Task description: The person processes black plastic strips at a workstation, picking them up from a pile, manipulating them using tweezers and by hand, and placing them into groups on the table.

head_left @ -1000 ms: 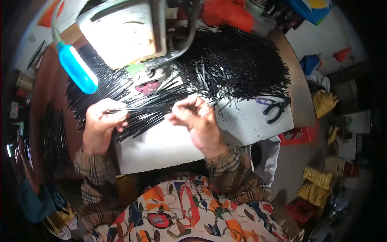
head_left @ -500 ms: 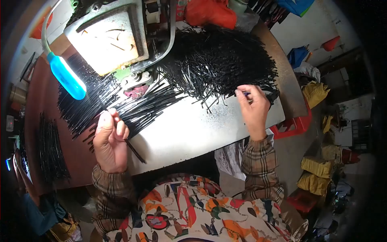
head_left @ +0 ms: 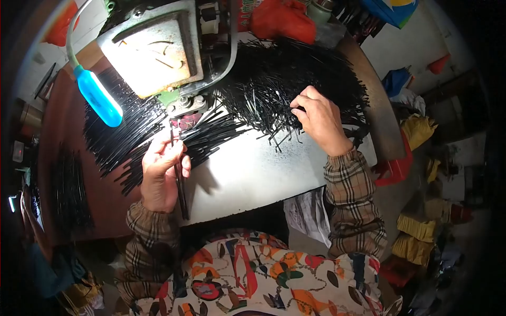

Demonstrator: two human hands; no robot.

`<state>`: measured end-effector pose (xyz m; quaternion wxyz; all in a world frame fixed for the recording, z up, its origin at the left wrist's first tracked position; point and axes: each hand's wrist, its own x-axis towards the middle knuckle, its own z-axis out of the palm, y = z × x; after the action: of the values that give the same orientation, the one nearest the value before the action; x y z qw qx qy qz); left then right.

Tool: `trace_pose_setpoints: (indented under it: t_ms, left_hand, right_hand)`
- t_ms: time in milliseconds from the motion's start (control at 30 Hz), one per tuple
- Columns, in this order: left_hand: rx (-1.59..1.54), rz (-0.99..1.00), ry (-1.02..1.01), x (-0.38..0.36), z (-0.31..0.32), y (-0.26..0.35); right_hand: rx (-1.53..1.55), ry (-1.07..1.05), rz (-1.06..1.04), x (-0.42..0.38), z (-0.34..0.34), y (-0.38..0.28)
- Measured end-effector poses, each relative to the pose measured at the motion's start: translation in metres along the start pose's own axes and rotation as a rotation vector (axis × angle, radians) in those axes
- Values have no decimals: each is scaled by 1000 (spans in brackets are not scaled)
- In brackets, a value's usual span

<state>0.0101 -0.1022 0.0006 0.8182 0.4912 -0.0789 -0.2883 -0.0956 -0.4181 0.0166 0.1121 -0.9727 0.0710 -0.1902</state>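
My left hand (head_left: 162, 171) pinches a thin black rod (head_left: 183, 197), which stands nearly lengthwise in the view with its upper end just below the machine head (head_left: 185, 104). A dark red wrapped part (head_left: 184, 122) sits under that head, close to the rod's tip. My right hand (head_left: 320, 120) is over the front of a large heap of black rods (head_left: 295, 68), thumb and fingertips drawn together; whether a rod is between them is hidden. Beside my left hand, more black rods (head_left: 211, 138) lie in a slanted layer.
A blue lamp (head_left: 98, 97) lights the machine's pale body (head_left: 150, 52). The white tabletop (head_left: 247, 174) lies between my hands. Further black rods (head_left: 71, 189) rest on the brown table at left. A red cloth or bag (head_left: 284, 21) is behind the heap; yellow sacks (head_left: 415, 237) are on the floor.
My left hand has moved up and right, bringing the rod from a slant to nearly upright below the machine head. My right hand has moved left and up over the heap. The view has shifted slightly.
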Motion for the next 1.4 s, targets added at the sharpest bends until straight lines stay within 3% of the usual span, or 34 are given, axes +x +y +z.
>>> trace_pose_setpoints:
  t_ms: [167,267,333,400,467,533,600,667,1400]
  left_hand:
    - [135,5,-33,4,-2,4]
    - [120,17,-19,14,2,4]
    - [103,43,3,20,3,0]
    - [36,97,3,25,0,-5]
    - [62,130,75,27,-1,-7]
    - [132,179,91,27,-1,-7]
    - [125,179,91,28,-3,-7]
    - [100,198,47,28,-7,-6]
    - [19,117,14,28,0,-2]
  right_hand:
    - [24,82,-172,15,-3,-23]
    - [90,192,-373,31,-3,-78]
    - [159,115,-386,35,-1,-114]
    - [421,157,-385,43,34,-126]
    - [912,105,-258,49,72,-126]
    - [1448,-180,22,45,84,-127]
    - [1497,-208,236,40,87,-140]
    - [1338,-165,306,40,85,-152]
    - [1351,-67,309,41,95,-160]
